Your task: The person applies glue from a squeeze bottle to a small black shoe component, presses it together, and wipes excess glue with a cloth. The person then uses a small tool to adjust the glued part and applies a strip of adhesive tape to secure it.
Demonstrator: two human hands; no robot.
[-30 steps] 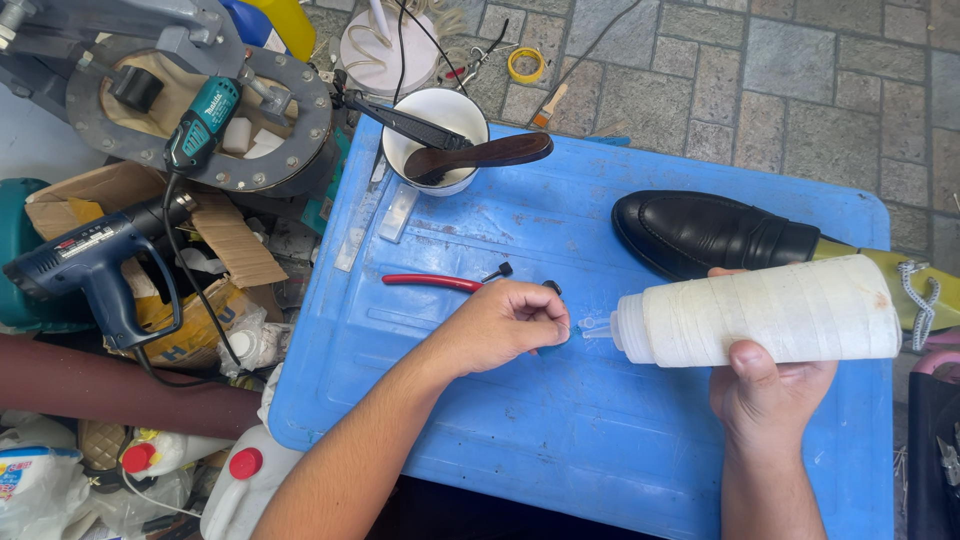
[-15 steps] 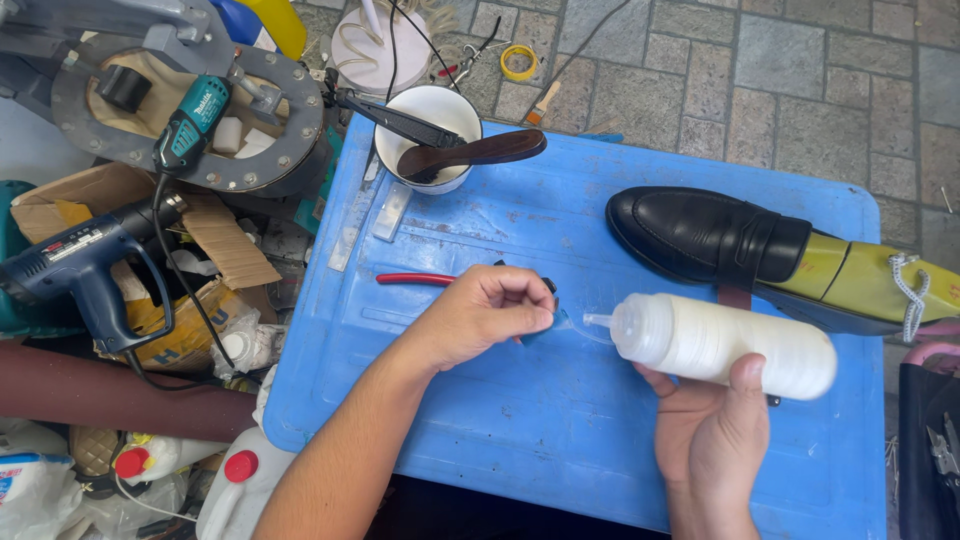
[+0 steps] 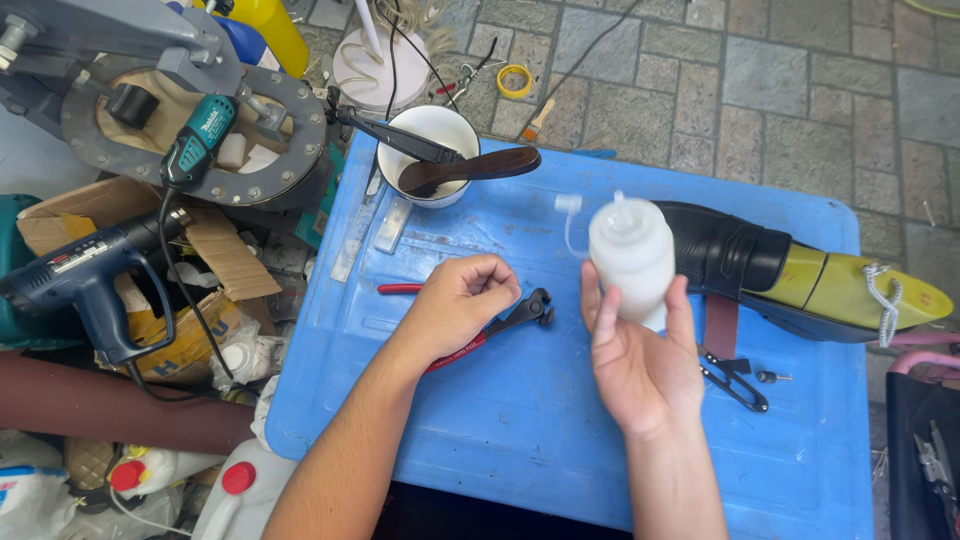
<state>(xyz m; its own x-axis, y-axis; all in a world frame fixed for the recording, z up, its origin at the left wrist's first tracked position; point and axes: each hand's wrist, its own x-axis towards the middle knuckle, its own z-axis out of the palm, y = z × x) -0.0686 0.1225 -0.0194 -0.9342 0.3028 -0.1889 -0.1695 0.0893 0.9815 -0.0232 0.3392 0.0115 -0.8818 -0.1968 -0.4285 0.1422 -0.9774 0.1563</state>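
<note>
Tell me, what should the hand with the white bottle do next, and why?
Probably flip the dangling cap back onto the nozzle. The right hand holds the white squeeze bottle upright, its cap off and hanging by a strap. The left hand is closed in a fist over the red-handled pincers, so the squeezing looks finished.

A scuffed blue plastic table top (image 3: 520, 430) carries red-handled black pincers (image 3: 500, 322) at centre, a white round bowl (image 3: 432, 150) at eleven o'clock, a black leather shoe (image 3: 730, 262) and small black snips (image 3: 733, 378) at three.
</note>
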